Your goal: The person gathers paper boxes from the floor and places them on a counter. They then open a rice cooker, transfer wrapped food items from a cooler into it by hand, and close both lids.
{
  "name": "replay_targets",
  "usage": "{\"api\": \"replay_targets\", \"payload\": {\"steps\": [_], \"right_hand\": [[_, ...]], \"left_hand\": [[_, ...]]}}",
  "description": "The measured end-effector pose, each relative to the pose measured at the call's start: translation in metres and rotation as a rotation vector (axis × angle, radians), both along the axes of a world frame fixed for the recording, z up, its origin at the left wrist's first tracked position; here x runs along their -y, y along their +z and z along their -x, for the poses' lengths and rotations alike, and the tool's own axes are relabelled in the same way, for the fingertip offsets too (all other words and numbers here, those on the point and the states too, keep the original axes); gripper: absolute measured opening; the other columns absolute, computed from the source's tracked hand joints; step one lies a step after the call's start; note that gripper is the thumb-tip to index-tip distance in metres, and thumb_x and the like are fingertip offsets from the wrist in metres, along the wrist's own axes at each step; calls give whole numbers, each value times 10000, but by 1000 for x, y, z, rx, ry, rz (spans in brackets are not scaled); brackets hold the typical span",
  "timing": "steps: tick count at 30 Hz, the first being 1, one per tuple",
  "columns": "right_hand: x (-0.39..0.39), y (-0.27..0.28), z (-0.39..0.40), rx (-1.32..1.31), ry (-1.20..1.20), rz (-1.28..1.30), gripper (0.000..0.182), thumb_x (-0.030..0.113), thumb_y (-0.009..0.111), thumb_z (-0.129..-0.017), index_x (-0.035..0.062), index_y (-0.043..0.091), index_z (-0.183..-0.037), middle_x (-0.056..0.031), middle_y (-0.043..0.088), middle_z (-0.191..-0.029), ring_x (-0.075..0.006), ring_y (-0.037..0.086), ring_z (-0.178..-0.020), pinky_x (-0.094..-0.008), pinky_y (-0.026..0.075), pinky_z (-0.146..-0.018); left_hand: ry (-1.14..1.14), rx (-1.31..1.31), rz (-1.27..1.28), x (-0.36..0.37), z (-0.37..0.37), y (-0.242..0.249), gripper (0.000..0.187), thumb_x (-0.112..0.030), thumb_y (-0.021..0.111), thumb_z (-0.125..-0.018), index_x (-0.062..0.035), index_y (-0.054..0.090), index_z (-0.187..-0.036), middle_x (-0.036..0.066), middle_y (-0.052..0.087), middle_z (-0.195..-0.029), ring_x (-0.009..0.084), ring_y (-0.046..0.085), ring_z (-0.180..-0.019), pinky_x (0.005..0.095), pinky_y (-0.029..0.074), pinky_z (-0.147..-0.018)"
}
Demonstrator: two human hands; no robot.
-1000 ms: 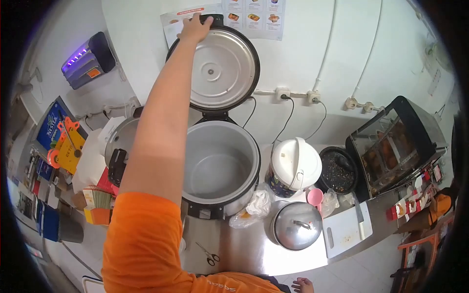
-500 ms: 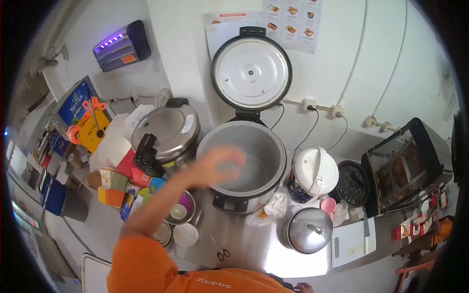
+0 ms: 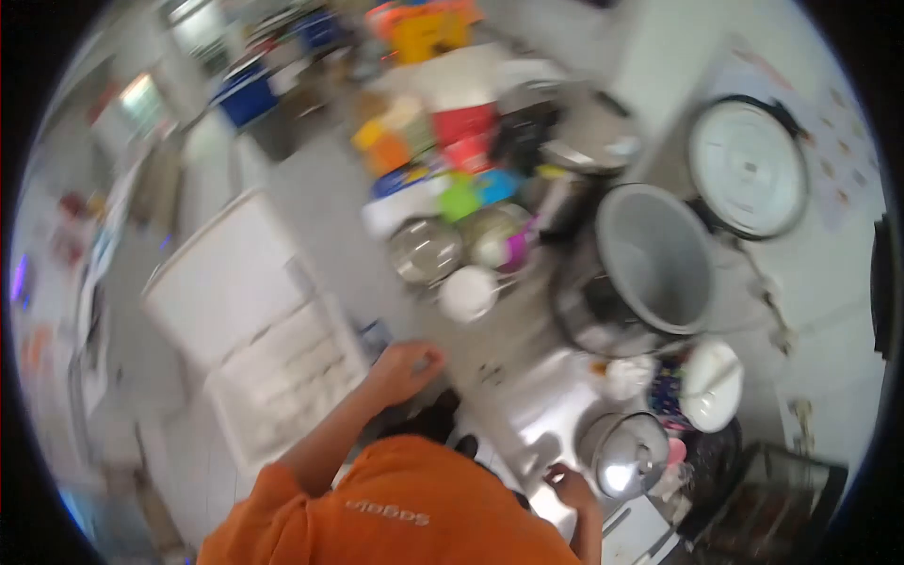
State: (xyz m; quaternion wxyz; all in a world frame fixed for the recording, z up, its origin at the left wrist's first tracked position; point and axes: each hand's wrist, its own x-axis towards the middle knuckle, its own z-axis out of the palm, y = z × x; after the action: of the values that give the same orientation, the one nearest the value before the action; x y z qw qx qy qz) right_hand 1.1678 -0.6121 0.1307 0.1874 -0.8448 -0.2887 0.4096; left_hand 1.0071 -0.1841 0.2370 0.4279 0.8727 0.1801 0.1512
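The view is blurred by motion. My left hand [image 3: 405,369] hangs in front of the steel counter [image 3: 556,405], above the floor, with its fingers curled and nothing visible in it. My right hand [image 3: 569,486] rests on the counter's near edge, beside a steel pot with a domed lid [image 3: 623,454]. The big grey rice cooker [image 3: 654,259] stands open and looks empty, its round lid [image 3: 749,168] upright against the wall.
A white drawer unit [image 3: 264,320] stands on the floor to the left. On the counter sit a white bowl [image 3: 468,292], steel bowls [image 3: 426,250], coloured boxes [image 3: 443,160] and a small white cooker [image 3: 711,372]. A dark oven [image 3: 782,499] is at the lower right.
My left hand left the raised cooker lid, swept down across the pot and now hangs low by the counter front. The view has swung left towards the floor and drawers.
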Motion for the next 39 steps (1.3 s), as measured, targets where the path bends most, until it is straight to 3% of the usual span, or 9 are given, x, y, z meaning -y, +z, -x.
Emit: {"api": "replay_targets", "payload": {"steps": [11,13,16,20,22,26,29,33,39], "right_hand": [[-183,55,83,-182,295,-388,304,206,665,-905,-5,611,-1118,-179,697,-1025,-293,702,-894,-377,538,-799],[-236,68,121,-260,403,-495,274,194,662,-910,4,623,-1103,-177,698,-1009,-294,697,-908,-369,533,-812],[-321,72,181,-130,640,-599,243,205,650,-919,6,634,-1057,-184,695,-994,-329,688,-918,-388,528,-824],[-428,-24,236,368,909,-730,239,120,612,-861,4,634,-1068,-172,689,-1012,-343,672,-935,-431,532,-839],[-469,-46,250,598,1226,-136,307,98,583,-846,-13,609,-1131,-196,666,-1100,-339,656,-1002,-438,530,-879],[-493,-86,249,545,1377,269,426,158,715,-770,-21,609,-1142,-212,661,-1128,-345,652,-1032,-423,537,-875],[-502,-90,242,565,1498,219,675,283,936,-490,-8,691,-1047,-196,704,-1032,-372,678,-985,-416,550,-862],[-517,-44,260,566,1458,476,666,350,917,-527,-13,712,-1046,-202,706,-1034,-359,680,-980,-411,544,-892],[-518,-93,258,57,1084,183,712,492,821,-550,-31,726,-1024,-264,696,-1028,-351,686,-940,-378,541,-827]], "left_hand": [[1083,-43,113,-3,301,-120,212,-166,728,-834,-29,659,-980,106,707,-983,206,678,-940,370,523,-794],[1205,-322,210,-19,336,-147,321,-215,759,-808,-25,663,-1049,157,702,-1035,271,673,-1001,395,527,-859],[887,-286,-115,-53,367,-225,531,-317,772,-790,-20,613,-1200,209,642,-1201,369,597,-1141,449,469,-988],[494,-241,10,-73,311,-279,673,-339,796,-758,1,548,-1283,252,567,-1288,415,534,-1207,462,441,-1035],[428,-475,52,-69,282,-237,641,-313,809,-745,17,566,-1237,277,576,-1189,435,552,-1147,469,461,-1010],[367,-666,95,-71,278,-204,644,-268,849,-686,31,570,-1184,273,579,-1106,444,567,-1094,490,486,-965],[403,-679,125,-65,292,-213,647,-238,889,-610,12,592,-1127,258,589,-1109,427,584,-1078,485,504,-934],[516,-452,244,-71,333,-231,628,-245,906,-564,19,621,-1058,248,630,-1092,381,626,-1040,450,517,-905],[668,-348,608,-87,387,-199,638,-236,905,-580,36,616,-1080,195,680,-1030,299,657,-947,400,525,-829]]}}
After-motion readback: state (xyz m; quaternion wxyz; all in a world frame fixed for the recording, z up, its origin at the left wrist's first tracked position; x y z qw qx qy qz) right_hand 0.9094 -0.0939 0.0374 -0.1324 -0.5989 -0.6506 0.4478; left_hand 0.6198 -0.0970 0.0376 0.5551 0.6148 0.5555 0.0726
